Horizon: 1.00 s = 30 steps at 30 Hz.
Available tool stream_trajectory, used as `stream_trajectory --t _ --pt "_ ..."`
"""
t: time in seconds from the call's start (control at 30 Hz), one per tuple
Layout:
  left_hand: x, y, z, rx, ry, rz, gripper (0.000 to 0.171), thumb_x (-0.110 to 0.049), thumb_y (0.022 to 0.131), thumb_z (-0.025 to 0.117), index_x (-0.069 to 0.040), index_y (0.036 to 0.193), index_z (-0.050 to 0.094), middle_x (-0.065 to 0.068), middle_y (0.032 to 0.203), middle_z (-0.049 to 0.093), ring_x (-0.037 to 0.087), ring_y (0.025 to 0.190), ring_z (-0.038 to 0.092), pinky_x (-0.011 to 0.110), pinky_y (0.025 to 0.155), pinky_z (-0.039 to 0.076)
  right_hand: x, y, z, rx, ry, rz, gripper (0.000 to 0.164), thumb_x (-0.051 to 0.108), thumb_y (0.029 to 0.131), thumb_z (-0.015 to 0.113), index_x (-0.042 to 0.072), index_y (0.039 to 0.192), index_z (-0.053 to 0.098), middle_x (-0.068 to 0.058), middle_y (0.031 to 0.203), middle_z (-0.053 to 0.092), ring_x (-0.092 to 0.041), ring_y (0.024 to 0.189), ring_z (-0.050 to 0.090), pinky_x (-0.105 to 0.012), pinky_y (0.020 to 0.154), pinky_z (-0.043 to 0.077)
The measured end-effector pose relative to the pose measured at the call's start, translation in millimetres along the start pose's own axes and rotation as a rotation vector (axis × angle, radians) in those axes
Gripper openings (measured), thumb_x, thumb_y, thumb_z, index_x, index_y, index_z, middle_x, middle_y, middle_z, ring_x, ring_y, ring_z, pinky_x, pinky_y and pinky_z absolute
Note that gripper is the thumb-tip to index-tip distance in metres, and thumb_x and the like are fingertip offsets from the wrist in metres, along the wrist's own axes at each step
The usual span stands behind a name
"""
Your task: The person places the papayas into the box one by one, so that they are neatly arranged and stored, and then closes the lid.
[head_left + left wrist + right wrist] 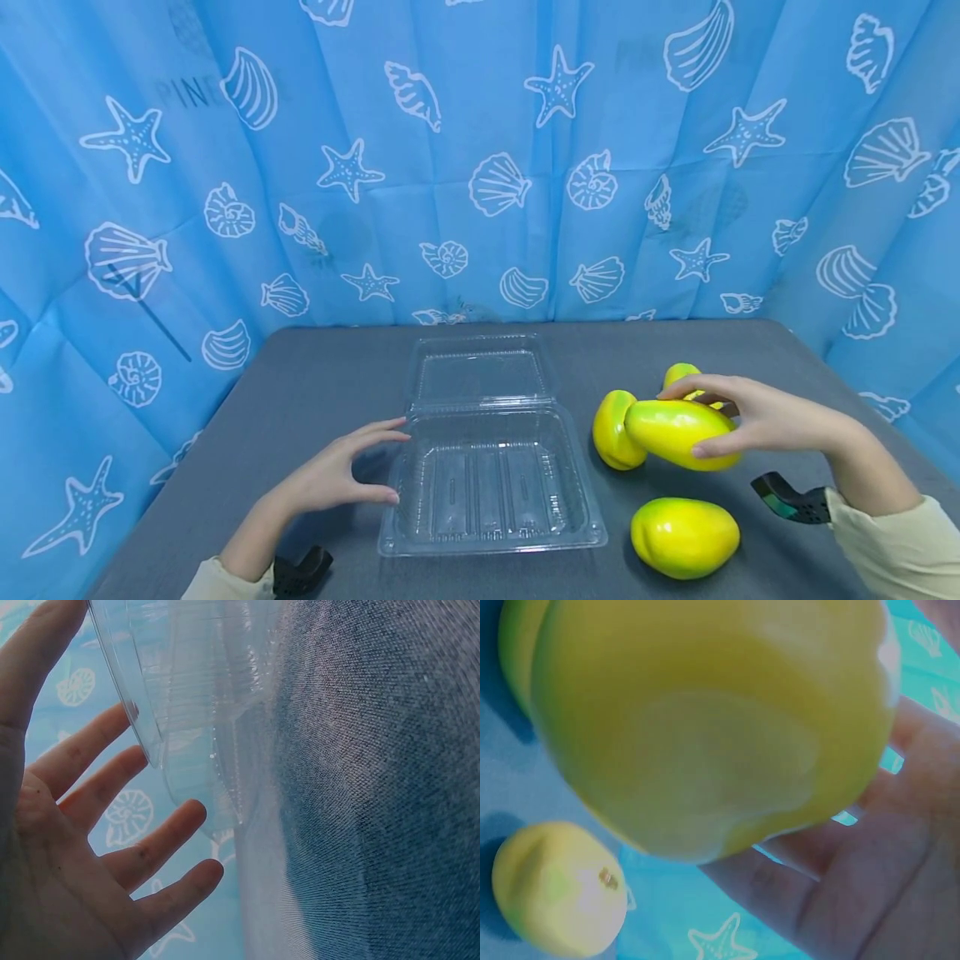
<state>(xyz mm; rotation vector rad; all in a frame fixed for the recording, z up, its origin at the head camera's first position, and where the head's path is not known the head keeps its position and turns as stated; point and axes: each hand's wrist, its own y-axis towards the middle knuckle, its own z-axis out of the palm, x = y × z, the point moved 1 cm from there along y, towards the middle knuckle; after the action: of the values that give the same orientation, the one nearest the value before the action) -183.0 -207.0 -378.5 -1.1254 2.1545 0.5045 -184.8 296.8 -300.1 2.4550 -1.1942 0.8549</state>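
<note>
My right hand (pixel 783 417) grips a yellow-green mango (pixel 671 429), thumb on its near side and fingers over the far side. That mango fills much of the right wrist view, and it appears raised off the table. A clear plastic clamshell box (pixel 491 547) lies with its lid (pixel 480 375) folded back, nothing inside it. At the box's left edge is my left hand (pixel 322 475), fingers spread and thumb apart. In the left wrist view its fingertips reach the rim of the box (pixel 154 754); whether they press on it, I cannot tell.
Around the held mango lie three others: one to its left (pixel 617 433), one behind, partly hidden (pixel 678 377), and one nearer the front (pixel 684 537). The grey table (pixel 330 367) ends at a blue shell-patterned curtain (pixel 450 125).
</note>
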Motion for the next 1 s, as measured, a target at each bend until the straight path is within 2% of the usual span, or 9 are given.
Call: stream_trajectory --t 0.23,0.3,0.77,1.0 --pt "-0.2 0.4 -0.1 0.004 -0.003 0.0 0.064 -0.035 0.077 0.075 -0.013 0.132 0.051 0.012 0.15 0.035 0.042 0.137 0.031 0.066 0.099 0.034 19.9 16.3 0.8 -0.003 -0.021 -0.05 0.047 0.02 0.083 0.07 0.019 0.125 0.05 -0.001 0.123 0.055 0.002 0.103 0.052 -0.023 0.076 0.051" --pt "0.0 0.6 -0.1 0.003 -0.002 0.004 0.065 -0.035 0.077 0.075 -0.013 0.132 0.051 0.012 0.15 0.035 0.042 0.136 0.031 0.066 0.099 0.034 25.4 21.4 0.9 -0.006 -0.038 -0.056 0.047 0.023 0.083 0.071 0.02 0.125 0.05 -0.005 0.124 0.055 0.002 0.103 0.052 -0.023 0.076 0.051" --pt "-0.7 1.5 0.6 0.006 -0.006 0.015 0.065 -0.034 0.077 0.075 -0.012 0.133 0.051 0.013 0.149 0.036 0.042 0.136 0.032 0.066 0.099 0.034 44.8 50.7 6.6 0.011 -0.095 -0.148 0.049 0.029 0.082 0.072 0.017 0.124 0.05 -0.004 0.123 0.057 -0.005 0.102 0.054 -0.026 0.081 0.052" --pt "-0.5 3.7 1.8 0.012 -0.007 0.01 0.066 -0.037 0.077 0.075 -0.013 0.133 0.051 0.013 0.15 0.036 0.042 0.136 0.032 0.067 0.099 0.033 51.7 63.7 10.4 0.024 -0.104 -0.165 0.052 0.031 0.081 0.072 0.014 0.125 0.049 -0.007 0.124 0.056 -0.016 0.104 0.056 -0.027 0.082 0.053"
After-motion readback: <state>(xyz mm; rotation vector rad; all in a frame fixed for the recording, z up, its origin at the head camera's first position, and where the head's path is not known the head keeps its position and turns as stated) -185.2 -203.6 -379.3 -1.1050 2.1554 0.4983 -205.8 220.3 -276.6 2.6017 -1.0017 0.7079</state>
